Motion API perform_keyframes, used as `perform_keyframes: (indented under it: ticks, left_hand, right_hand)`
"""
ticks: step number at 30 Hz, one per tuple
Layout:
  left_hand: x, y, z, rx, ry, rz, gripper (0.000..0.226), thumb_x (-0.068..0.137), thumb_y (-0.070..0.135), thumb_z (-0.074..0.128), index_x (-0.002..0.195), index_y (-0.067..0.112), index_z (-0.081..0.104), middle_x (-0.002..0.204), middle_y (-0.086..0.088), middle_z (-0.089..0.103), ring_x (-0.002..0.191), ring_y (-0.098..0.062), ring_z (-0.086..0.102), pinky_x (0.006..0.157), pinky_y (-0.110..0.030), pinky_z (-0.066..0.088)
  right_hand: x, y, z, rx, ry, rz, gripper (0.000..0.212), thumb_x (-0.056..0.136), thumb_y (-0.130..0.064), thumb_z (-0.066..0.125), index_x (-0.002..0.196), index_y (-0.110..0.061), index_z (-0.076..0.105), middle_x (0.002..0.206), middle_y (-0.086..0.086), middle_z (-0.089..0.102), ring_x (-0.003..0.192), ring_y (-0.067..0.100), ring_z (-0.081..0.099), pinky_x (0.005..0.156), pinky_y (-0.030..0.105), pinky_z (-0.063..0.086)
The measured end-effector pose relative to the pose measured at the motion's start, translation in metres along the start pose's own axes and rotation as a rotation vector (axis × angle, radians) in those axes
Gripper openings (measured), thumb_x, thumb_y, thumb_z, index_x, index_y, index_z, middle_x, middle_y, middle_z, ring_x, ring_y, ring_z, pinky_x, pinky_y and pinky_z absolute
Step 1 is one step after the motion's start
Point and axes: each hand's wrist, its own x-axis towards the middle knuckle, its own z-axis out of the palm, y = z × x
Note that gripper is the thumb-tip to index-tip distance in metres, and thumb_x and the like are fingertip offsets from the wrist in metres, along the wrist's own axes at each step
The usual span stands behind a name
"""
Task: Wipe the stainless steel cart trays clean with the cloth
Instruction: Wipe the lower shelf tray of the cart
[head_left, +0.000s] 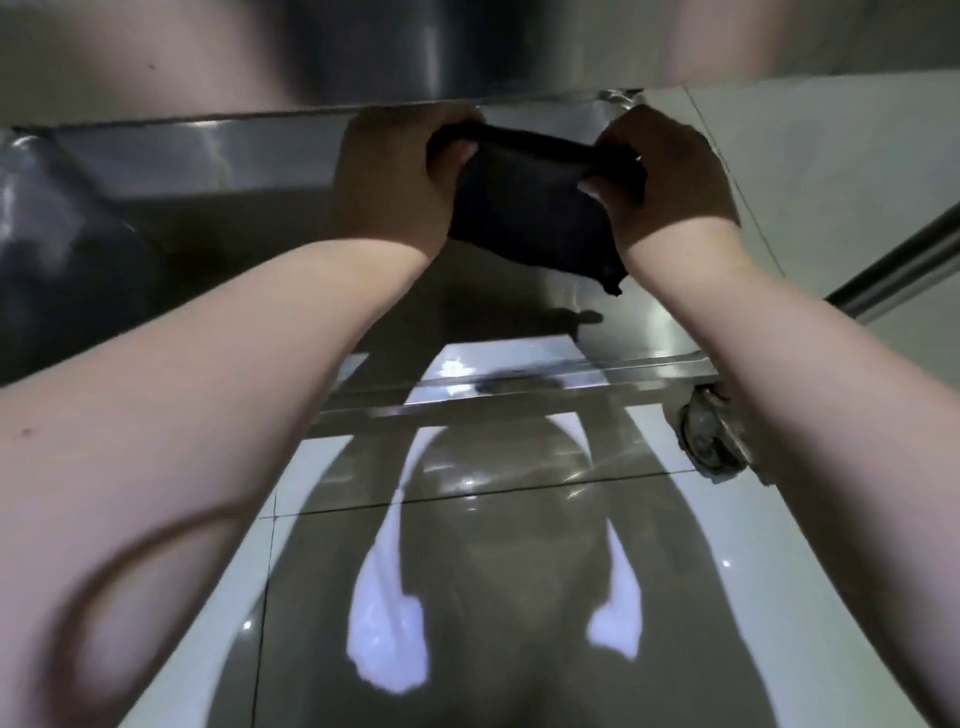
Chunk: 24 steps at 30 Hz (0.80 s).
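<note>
Our fingers (597, 188) were curled tight on the dark cloth (524, 218). The left hand (395, 176) pinched one top corner and the right hand (670, 176) the other, so the cloth hung stretched between them over the lower tray (208, 156), not touching the steel as far as we could tell. The upper tray (363, 52) sat close overhead, and a caster (711, 436) stood lower right on the tiled floor (831, 156). We judged three risks: a slack pinch could drop the cloth, our knuckles could knock the upper tray's edge, and a hard wipe could set the caster rolling.
</note>
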Motion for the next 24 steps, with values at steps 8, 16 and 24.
perform_keyframes:
  ticks: [8,16,24]
  left_hand:
    - [-0.101,-0.035,0.05,-0.001,-0.532,0.132,0.028,0.094,0.024,0.06,0.12,0.023,0.069,0.12,-0.002,0.067,0.116,-0.027,0.057,0.092,-0.04,0.047]
    - [-0.069,-0.122,0.067,0.295,-0.335,-0.213,0.052,0.101,0.041,0.037,0.152,0.03,0.032,0.159,-0.006,0.029,0.148,-0.032,0.016,0.12,-0.051,0.01]
    - [-0.07,-0.151,0.085,0.443,-0.415,-0.277,0.061,0.097,0.063,0.02,0.154,0.045,0.006,0.165,0.003,0.002,0.15,-0.031,-0.009,0.113,-0.065,-0.01]
  right_hand:
    - [-0.107,0.035,0.038,-0.319,-0.48,-0.012,0.023,0.087,-0.014,0.061,0.109,-0.014,0.065,0.117,0.01,0.062,0.107,0.037,0.051,0.089,0.045,0.039]
    - [-0.08,0.013,0.063,-0.088,-0.31,0.053,0.037,0.088,-0.033,0.055,0.119,-0.014,0.065,0.125,0.015,0.058,0.114,0.043,0.049,0.096,0.047,0.041]
    - [-0.058,0.014,0.124,-0.506,-0.593,0.106,0.074,0.079,-0.084,0.009,0.145,-0.059,-0.014,0.163,-0.006,-0.014,0.145,0.045,-0.016,0.109,0.07,-0.014]
